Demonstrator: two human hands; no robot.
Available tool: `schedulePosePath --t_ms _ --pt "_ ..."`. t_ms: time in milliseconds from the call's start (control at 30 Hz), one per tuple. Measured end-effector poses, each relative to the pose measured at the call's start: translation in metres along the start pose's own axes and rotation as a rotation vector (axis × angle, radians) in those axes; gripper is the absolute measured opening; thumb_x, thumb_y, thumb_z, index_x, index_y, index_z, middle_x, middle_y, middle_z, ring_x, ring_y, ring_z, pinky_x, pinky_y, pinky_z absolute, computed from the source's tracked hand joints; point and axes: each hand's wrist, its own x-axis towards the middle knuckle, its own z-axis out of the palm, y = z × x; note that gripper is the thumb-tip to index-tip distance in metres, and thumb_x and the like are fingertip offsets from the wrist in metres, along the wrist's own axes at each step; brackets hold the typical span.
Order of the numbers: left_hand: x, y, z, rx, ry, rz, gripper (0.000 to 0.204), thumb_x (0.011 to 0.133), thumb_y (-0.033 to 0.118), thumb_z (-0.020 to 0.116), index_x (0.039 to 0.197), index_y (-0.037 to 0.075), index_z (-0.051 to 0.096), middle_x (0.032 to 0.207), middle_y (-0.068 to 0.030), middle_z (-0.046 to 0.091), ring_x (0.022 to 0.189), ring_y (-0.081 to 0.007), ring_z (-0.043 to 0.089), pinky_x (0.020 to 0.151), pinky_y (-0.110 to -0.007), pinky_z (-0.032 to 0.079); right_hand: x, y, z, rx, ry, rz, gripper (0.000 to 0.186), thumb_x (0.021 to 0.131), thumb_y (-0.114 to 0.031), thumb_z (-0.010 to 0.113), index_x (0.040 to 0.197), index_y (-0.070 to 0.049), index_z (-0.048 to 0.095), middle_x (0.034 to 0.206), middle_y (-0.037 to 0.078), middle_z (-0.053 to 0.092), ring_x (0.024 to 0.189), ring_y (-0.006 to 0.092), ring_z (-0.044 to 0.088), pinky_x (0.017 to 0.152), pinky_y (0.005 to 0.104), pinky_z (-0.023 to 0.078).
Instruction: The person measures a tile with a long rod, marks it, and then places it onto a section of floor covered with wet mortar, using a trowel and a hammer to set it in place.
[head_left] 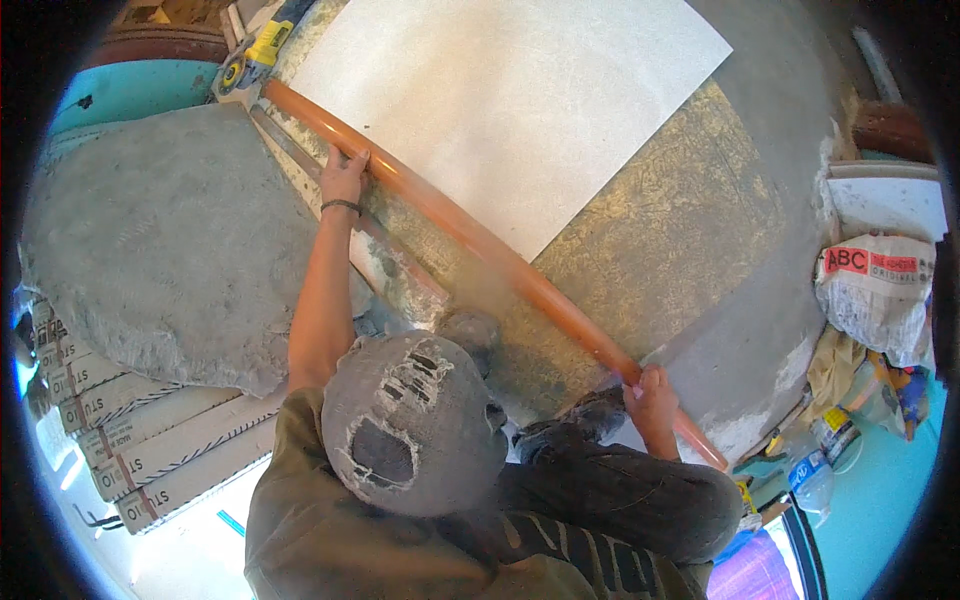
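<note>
- Right hand point(650, 402) is wrapped round the near right end of the orange tube point(458, 220), which slants to far left.
- Tube looks light and stiff, maybe slick with dust (just my guess); I'd hold near both ends.
- More room right, over grey floor point(740, 350).
- White sheet point(500, 90) could chip at its near corner, right by the tube.
- Left hand point(345, 178) touches the tube farther along; can't tell if it's gripping.
- Grinder point(264, 48) crowds the far end.
</note>
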Motion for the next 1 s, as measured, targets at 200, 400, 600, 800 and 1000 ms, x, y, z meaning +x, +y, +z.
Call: schedulePosePath --t_ms 200,400,600,800,1000 --pt "0.007 -0.008 -0.005 0.055 0.005 -0.008 0.061 0.083 0.016 0.066 0.137 0.012 0.038 0.072 0.0004 0.056 0.058 -0.0073 0.048 0.051 -0.023 0.042 0.002 -0.006 -0.002 0.016 0.023 -0.004 0.039 0.069 -0.016 0.073 0.097 -0.005 0.047 0.094 0.016 0.054 0.081 0.0393 0.057 0.064 0.0468 0.047" --pt "0.010 -0.003 0.004 0.053 -0.005 -0.002 0.060 0.083 0.018 0.067 0.135 0.011 0.040 0.075 -0.0010 0.057 0.060 -0.0080 0.050 0.053 -0.023 0.043 0.006 -0.001 -0.009 0.026 -0.030 0.017 0.042 0.069 -0.016 0.072 0.101 -0.005 0.048 0.095 0.017 0.055 0.083 0.0402 0.057 0.066 0.0475 0.047" --pt "0.006 -0.001 -0.004 0.098 0.034 0.016 0.065 0.083 0.018 0.066 0.138 0.003 0.035 0.081 -0.0041 0.061 0.062 -0.0093 0.053 0.054 -0.024 0.045 0.010 -0.004 -0.002 -0.060 -0.068 -0.006 0.034 0.070 -0.016 0.070 0.095 -0.004 0.051 0.099 0.015 0.054 0.092 0.0352 0.055 0.072 0.0446 0.048" --pt "0.007 -0.003 -0.004 0.217 -0.003 0.056 0.081 0.081 0.017 0.068 0.144 0.002 0.019 0.084 -0.0076 0.062 0.064 -0.0112 0.057 0.053 -0.022 0.047 0.006 0.012 0.017 -0.148 -0.037 -0.198 0.037 0.068 -0.017 0.071 0.094 0.000 0.052 0.100 0.019 0.053 0.094 0.0386 0.049 0.078 0.0473 0.043" --pt "0.070 -0.077 0.002 0.742 -0.299 0.165 0.046 0.083 0.035 0.055 0.110 -0.001 0.056 0.117 -0.0217 0.054 0.108 -0.0339 0.053 0.093 -0.045 0.043 0.005 0.036 0.014 -0.151 -0.278 0.063 0.017 0.078 -0.017 0.060 0.088 -0.005 0.063 0.084 0.017 0.057 0.087 0.0347 0.054 0.079 0.0442 0.042"
